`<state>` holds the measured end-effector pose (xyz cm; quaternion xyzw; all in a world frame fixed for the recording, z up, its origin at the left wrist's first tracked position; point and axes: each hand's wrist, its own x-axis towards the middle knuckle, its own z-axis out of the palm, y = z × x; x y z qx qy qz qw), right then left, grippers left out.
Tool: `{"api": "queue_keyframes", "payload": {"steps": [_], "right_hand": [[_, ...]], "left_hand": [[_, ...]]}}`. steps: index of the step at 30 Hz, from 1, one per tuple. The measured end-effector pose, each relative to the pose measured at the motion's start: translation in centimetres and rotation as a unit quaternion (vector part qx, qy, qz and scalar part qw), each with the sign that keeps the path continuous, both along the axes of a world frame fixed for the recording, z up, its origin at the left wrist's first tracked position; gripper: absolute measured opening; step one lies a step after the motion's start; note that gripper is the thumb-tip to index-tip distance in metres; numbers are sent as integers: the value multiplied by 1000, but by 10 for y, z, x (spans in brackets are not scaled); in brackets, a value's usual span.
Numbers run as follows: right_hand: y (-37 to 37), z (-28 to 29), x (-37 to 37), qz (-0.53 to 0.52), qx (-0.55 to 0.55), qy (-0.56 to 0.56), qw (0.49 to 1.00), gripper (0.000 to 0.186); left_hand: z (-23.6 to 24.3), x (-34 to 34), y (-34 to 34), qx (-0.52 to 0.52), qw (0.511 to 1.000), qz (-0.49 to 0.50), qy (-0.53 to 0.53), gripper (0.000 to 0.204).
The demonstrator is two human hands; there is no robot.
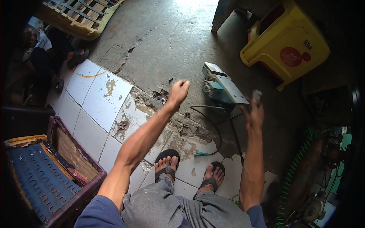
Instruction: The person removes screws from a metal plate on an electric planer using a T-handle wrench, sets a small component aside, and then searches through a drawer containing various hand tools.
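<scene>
You seem mid-handling: your left hand (179,92) is clenched, contents hidden, your right hand (254,115) apparently grasps a blurred grey piece (257,95) right of the floor-lying power tool (225,89), calling for steady control.

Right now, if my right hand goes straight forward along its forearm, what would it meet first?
Probably the yellow plastic stool, ahead of your right hand; depth is unclear, so it may pass above.

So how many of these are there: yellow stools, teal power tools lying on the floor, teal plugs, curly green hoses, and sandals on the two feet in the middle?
Yellow stool: 1
Teal power tool: 1
Teal plug: 1
Curly green hose: 1
Sandals on those feet: 2
Total: 6
</scene>
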<state>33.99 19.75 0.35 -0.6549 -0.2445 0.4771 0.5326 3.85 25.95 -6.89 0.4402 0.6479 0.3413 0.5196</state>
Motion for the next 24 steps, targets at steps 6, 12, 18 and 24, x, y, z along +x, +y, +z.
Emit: {"api": "queue_keyframes", "payload": {"steps": [6,12,18,24], "right_hand": [[-127,-2,45,-108,-23,-22,994,34],[-220,-7,8,-123,-82,26,989,30],[-257,37,31,-156,-46,-27,986,27],[-266,60,-1,-132,-18,-5,991,29]], "left_hand": [[-21,26,-156,207,939,-133,242,42],[-54,-3,-151,342,751,-451,340,51],[-96,-26,-92,423,744,-285,431,47],[-25,-11,-158,371,860,-240,254,29]]}}
